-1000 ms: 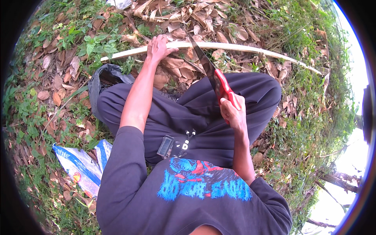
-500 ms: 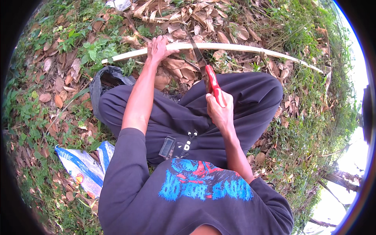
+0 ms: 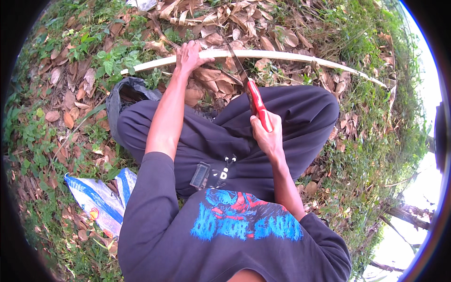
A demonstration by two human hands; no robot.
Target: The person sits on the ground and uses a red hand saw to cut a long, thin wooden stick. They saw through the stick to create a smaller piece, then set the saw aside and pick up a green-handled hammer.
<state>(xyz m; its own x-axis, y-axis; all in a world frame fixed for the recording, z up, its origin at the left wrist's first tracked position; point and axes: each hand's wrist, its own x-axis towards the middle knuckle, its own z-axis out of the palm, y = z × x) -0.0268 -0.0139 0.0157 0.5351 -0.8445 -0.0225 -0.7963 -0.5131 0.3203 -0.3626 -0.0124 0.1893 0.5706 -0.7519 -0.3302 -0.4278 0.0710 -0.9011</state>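
A long, pale wooden strip (image 3: 291,56) lies crosswise in front of my folded legs, looking bowed in this view. Toward its left part, my left hand (image 3: 189,57) grips it from above, with the thumb stretched along the strip. My right hand (image 3: 268,135) is closed round the red handle of a handsaw (image 3: 255,95). The saw's dark, narrow blade slants away from me and crosses the strip a little right of my left hand. Whether the teeth have cut into the wood is too small to tell.
Dry brown leaves (image 3: 218,87) and green weeds (image 3: 112,61) cover the ground. A dark plastic bag (image 3: 115,105) sits by my left knee. A white and blue plastic sack (image 3: 96,197) lies at my left side. A small dark device (image 3: 200,175) rests on my lap.
My right hand has drawn the saw slightly back toward me and a little to the right. The left hand and the strip stay nearly in place.
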